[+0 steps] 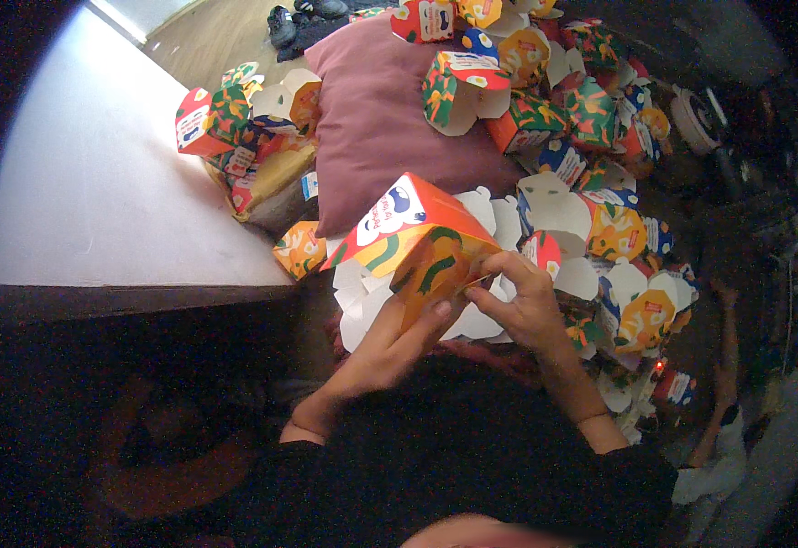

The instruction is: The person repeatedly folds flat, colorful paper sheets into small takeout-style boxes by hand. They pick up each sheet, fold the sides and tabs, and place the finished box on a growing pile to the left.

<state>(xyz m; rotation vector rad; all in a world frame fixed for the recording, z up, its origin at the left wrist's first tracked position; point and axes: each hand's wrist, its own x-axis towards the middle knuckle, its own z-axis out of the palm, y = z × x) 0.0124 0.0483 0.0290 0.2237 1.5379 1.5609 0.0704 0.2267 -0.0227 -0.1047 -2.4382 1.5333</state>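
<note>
A cardboard food box (442,222), orange and red with green shapes and a white-and-blue patch, is tilted in front of my body. My left hand (397,340) grips its lower part from the left, thumb lying along the side. On the right edge of the box, my right hand (529,300) pinches a thin edge or flap between thumb and fingertips. Exactly how that edge folds is too small to tell. White flat cardboard pieces (357,312) lie beneath the box, partly hidden by it and my hands.
A mauve cushion (390,119) lies beyond the box. Many formed food boxes (618,228) are heaped to the right, and more boxes (212,123) sit at the left in a bag. A white tabletop (116,201) fills the left. Another person's arm (728,356) shows at the right.
</note>
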